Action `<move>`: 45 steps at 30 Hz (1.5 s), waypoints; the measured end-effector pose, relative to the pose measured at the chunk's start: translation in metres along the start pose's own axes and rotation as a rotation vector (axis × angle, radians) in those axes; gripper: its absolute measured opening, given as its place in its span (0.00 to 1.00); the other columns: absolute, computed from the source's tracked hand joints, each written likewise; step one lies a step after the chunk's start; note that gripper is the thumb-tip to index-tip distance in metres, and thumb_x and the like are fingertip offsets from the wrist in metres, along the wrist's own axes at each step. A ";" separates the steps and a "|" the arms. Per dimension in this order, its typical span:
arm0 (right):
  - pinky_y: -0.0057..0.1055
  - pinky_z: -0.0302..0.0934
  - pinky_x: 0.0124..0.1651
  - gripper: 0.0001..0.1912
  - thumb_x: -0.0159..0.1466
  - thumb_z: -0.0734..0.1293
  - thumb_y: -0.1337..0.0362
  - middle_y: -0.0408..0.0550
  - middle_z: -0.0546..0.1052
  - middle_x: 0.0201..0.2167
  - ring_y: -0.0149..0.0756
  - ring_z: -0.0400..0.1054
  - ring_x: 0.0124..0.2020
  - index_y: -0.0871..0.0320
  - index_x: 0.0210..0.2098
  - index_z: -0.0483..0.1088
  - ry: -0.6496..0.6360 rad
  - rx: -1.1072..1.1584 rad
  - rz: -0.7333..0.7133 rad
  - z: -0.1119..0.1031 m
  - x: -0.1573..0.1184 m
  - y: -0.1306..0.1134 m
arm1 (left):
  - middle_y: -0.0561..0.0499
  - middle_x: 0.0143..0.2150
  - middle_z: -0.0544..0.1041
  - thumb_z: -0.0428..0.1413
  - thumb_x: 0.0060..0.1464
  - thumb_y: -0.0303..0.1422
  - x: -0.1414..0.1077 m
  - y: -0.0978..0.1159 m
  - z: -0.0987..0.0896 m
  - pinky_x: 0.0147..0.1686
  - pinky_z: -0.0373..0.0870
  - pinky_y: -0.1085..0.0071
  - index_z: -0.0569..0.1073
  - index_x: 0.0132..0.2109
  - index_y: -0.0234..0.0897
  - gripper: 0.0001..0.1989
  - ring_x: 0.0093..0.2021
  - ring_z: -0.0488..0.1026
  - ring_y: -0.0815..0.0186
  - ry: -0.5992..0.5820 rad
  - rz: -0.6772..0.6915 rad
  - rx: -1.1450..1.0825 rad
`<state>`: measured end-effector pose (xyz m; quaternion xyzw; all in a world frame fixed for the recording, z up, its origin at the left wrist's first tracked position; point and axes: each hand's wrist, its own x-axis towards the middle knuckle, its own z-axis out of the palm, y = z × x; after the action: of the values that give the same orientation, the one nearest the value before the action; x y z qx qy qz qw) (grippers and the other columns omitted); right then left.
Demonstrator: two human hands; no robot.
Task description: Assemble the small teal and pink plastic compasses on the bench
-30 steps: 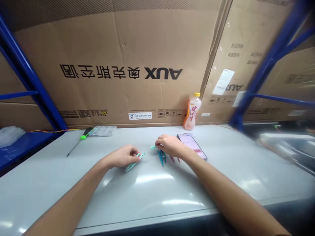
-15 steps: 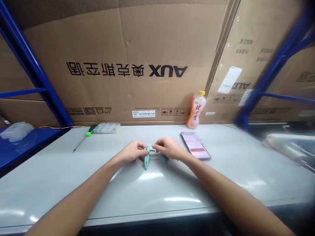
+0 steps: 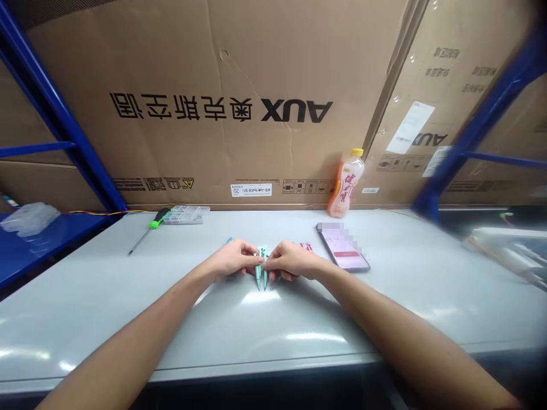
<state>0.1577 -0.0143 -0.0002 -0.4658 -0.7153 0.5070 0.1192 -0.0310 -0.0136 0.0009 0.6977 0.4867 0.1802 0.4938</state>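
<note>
Curled nearly shut, left hand and right hand pinching the upper end of a pale mint-green plastic piece from opposite sides, fingertips close together around it. Two narrow pointed legs of the piece hanging side by side, tips toward the body, held over a smooth pale grey table; contact between tips and tabletop impossible to tell.

Just beyond the right hand, small pink-red plastic pieces. Partly hidden behind the left hand, a sliver of bright blue plastic. To the right, a black smartphone lying flat, pink-lit screen, top part blurred. Farther left along the back edge, a green-handled screwdriver with a thin steel shaft, beside a transparent plastic compartment box. Near the back right, an upright plastic bottle with a yellow cap. Behind everything, brown cardboard cartons printed with upside-down black AUX lettering, framed by blue steel shelf uprights.
</note>
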 end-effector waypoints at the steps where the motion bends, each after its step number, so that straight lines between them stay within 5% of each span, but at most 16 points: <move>1: 0.22 0.45 0.16 0.13 0.56 0.65 0.59 0.40 0.68 0.15 0.22 0.52 0.14 0.61 0.22 0.71 0.003 -0.023 0.006 -0.002 -0.001 0.000 | 0.48 0.28 0.75 0.58 0.43 0.47 0.000 0.000 -0.002 0.23 0.59 0.74 0.73 0.29 0.33 0.18 0.32 0.72 0.63 0.000 -0.008 0.013; 4: 0.22 0.45 0.17 0.14 0.57 0.64 0.58 0.39 0.63 0.10 0.23 0.52 0.13 0.62 0.21 0.72 0.040 -0.098 0.000 -0.008 -0.003 0.000 | 0.49 0.27 0.75 0.56 0.44 0.47 -0.001 0.000 -0.006 0.20 0.57 0.74 0.74 0.30 0.34 0.18 0.28 0.71 0.64 0.042 -0.033 0.114; 11: 0.25 0.51 0.21 0.15 0.59 0.58 0.65 0.48 0.71 0.18 0.28 0.61 0.18 0.63 0.21 0.71 0.299 -0.547 0.006 -0.008 0.002 0.002 | 0.52 0.21 0.73 0.51 0.48 0.48 0.001 -0.002 -0.009 0.22 0.56 0.72 0.75 0.32 0.36 0.18 0.21 0.67 0.66 0.312 -0.006 0.509; 16: 0.29 0.54 0.25 0.13 0.59 0.58 0.64 0.54 0.74 0.24 0.36 0.67 0.24 0.61 0.27 0.72 0.427 -0.798 0.033 0.004 0.007 -0.002 | 0.53 0.18 0.72 0.50 0.51 0.46 0.006 -0.009 -0.003 0.25 0.58 0.71 0.74 0.36 0.36 0.18 0.23 0.69 0.63 0.294 0.036 0.542; 23: 0.31 0.58 0.27 0.12 0.59 0.59 0.65 0.55 0.77 0.27 0.41 0.70 0.27 0.60 0.29 0.74 0.436 -0.950 0.035 0.009 0.007 -0.004 | 0.54 0.19 0.73 0.49 0.52 0.48 0.010 -0.011 0.003 0.25 0.58 0.71 0.74 0.37 0.37 0.20 0.23 0.69 0.63 0.287 0.092 0.513; 33: 0.28 0.57 0.31 0.16 0.63 0.56 0.61 0.54 0.77 0.30 0.38 0.70 0.31 0.61 0.33 0.74 0.475 -0.971 0.015 -0.015 -0.003 -0.005 | 0.51 0.35 0.79 0.45 0.57 0.44 0.021 -0.001 0.024 0.33 0.63 0.70 0.75 0.43 0.40 0.19 0.34 0.74 0.62 0.307 0.208 0.562; 39: 0.28 0.56 0.30 0.17 0.65 0.55 0.60 0.50 0.76 0.27 0.36 0.69 0.28 0.58 0.33 0.73 0.547 -0.887 -0.033 -0.021 -0.004 -0.002 | 0.48 0.43 0.78 0.45 0.55 0.43 0.004 -0.004 -0.021 0.37 0.63 0.67 0.72 0.48 0.39 0.20 0.41 0.73 0.58 0.567 0.002 0.763; 45: 0.32 0.58 0.45 0.13 0.62 0.62 0.62 0.50 0.75 0.42 0.40 0.66 0.45 0.57 0.43 0.73 0.508 -0.888 -0.408 -0.003 0.011 0.010 | 0.43 0.41 0.77 0.52 0.46 0.50 -0.006 -0.022 -0.062 0.31 0.62 0.69 0.73 0.42 0.36 0.24 0.40 0.73 0.54 0.432 -0.254 0.756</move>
<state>0.1590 -0.0034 -0.0104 -0.4310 -0.8850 -0.0055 0.1759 -0.0904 0.0134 0.0106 0.7100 0.6921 0.0694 0.1097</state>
